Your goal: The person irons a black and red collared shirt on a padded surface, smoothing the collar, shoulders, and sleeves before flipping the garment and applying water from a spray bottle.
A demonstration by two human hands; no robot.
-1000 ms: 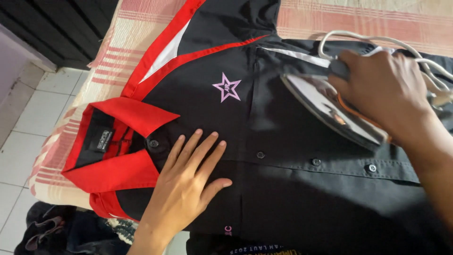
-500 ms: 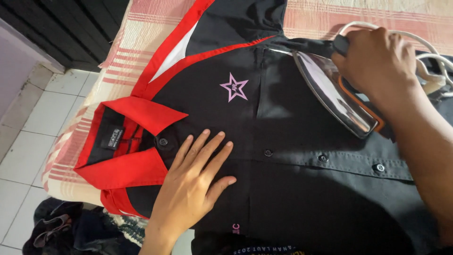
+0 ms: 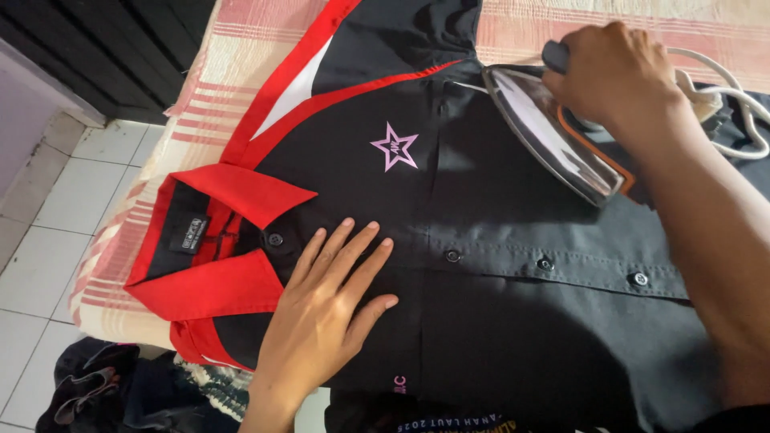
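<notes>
Under everything you have a padded surface covered in a red, pink and cream checked cloth (image 3: pixel 200 104), running from the top right corner down to the left edge beside the white floor tiles (image 3: pixel 72 200). Spread flat on it is the black shirt (image 3: pixel 497 321) with red trim, its red collar (image 3: pixel 224 240) opened out toward the left and its buttoned placket running across the middle toward the right; a red and white stripe crosses the upper shoulder area, and a small pink star outline (image 3: pixel 395 147) sits on the chest. Your right arm comes in from the lower right corner, and your right hand (image 3: pixel 622 76) is closed around the handle of the iron (image 3: pixel 553 136), which is tipped up on its side so that its shiny soleplate faces you, its nose pointing toward the shoulder seam at the top. The iron's white cord (image 3: pixel 722 104) loops away just behind your hand on the right. Your left hand (image 3: pixel 321 321) lies open and flat on the shirt front, palm down, fingers spread and pointing toward the collar button (image 3: pixel 275 239), holding nothing. Some dark clothes (image 3: pixel 104 393) lie heaped on the floor at the lower left. Smallest of all, three dark buttons (image 3: pixel 545 264) sit in a row along the placket
</notes>
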